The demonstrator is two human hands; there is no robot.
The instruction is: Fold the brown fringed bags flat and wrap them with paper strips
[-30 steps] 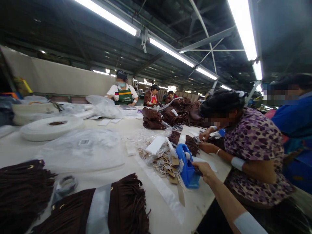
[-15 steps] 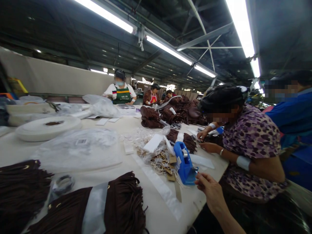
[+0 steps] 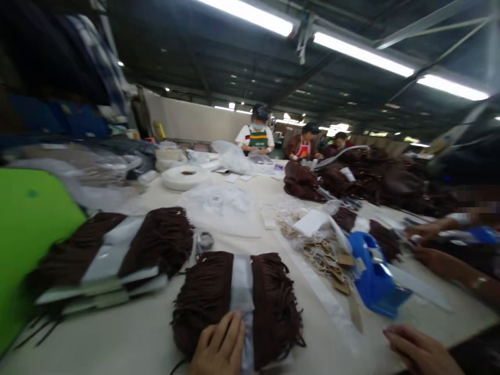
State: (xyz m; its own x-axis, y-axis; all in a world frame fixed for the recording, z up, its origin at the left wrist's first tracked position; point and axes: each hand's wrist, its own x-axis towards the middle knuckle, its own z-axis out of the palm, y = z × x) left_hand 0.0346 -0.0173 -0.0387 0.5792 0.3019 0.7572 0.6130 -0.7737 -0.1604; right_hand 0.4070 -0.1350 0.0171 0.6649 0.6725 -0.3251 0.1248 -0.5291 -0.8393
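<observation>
My left hand (image 3: 221, 344) lies with its fingers stretched out on a dark brown fringed bundle (image 3: 213, 291), touching the pale band (image 3: 242, 286) around its middle. Long fringe hangs off the bundle's right side. At the lower right my right hand (image 3: 424, 351), slightly blurred, has its fingers pressed together; whatever is between the fingertips is too small to make out. Just beyond it stands a blue tape dispenser (image 3: 375, 291), apart from the hand. To the left lies a second brown fringed bundle (image 3: 156, 242) with a similar band, on pale card-like sheets.
A bright green panel (image 3: 35, 245) stands at the left edge. Strung brown tags (image 3: 320, 255), plastic bags (image 3: 219, 205), a white roll (image 3: 185, 178) and a dark tape roll (image 3: 204, 240) lie on the table. A co-worker's hands (image 3: 437, 260) work at right; brown bags (image 3: 386, 177) are heaped behind.
The view has swung left and down. My left hand has come into view on the fringed bundle. My right hand has moved away from the dispenser's cutting edge.
</observation>
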